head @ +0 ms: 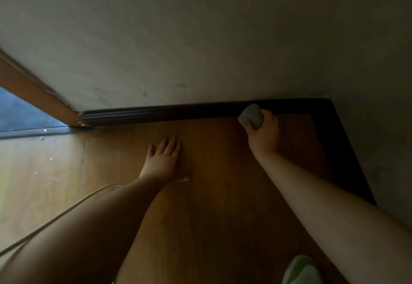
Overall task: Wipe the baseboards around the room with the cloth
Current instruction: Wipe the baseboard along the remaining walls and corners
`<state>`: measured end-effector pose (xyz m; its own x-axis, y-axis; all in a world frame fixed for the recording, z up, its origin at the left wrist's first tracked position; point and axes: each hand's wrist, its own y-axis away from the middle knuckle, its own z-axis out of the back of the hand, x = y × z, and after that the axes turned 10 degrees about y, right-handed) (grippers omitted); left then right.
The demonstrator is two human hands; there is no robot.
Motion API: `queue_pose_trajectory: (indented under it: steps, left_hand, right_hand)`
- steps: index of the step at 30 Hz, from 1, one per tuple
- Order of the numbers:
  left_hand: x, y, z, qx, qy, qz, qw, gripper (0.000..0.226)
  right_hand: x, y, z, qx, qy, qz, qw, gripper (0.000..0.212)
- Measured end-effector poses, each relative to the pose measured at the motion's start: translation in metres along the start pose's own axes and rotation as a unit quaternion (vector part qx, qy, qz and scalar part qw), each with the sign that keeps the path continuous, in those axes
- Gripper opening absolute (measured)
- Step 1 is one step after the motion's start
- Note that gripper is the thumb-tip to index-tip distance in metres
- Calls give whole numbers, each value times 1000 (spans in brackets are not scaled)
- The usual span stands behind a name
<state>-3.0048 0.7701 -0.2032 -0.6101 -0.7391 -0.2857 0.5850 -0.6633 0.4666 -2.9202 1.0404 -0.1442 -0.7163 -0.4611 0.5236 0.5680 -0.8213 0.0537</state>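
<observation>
Nearest the camera, at the bottom edge, a pale green and white shoe (302, 270) rests on the wooden floor (211, 194), beside the right forearm.

From the left: a wooden door frame (33, 96) slants down to the floor, with a bluish surface beyond it. A thin pale cord (66, 210) runs across the lighter part of the floor and passes under the left forearm. The left hand (163, 156) lies flat on the floor, palm down, fingers straight and slightly spread, holding nothing.

Along the foot of the pale wall (200, 38) runs the dark baseboard (167, 113), from the door frame to the corner on the right, where it turns and follows the right-hand wall towards the camera.

Further right, the right hand (264, 132) grips a bunched grey cloth (250, 115), fingers curled round it. The cloth is pressed against the baseboard near the corner, just above the floor line.
</observation>
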Motion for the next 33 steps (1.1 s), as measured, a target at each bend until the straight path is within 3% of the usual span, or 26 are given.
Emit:
queue_pose_trajectory:
  steps: [7,17,23,28,33]
  left_hand:
    - [-1,3,-4,-17,2,0,1000,120]
    - [63,43,7,1,-10,40,999,124]
    - [68,52,3,16,-24,56,998,129]
    - [68,51,3,20,-21,63,998,131]
    - [66,49,4,25,-15,65,997,131]
  right_hand:
    - [29,5,-17,-6,-17,-83,996,49]
    - [94,49,-64,36,-51,-93,994,47]
    - [125,80,-85,94,-54,-7,994,45]
    - [108,80,-80,133,-28,132,982,50]
    - [88,68,-74,92,-35,97,990,53]
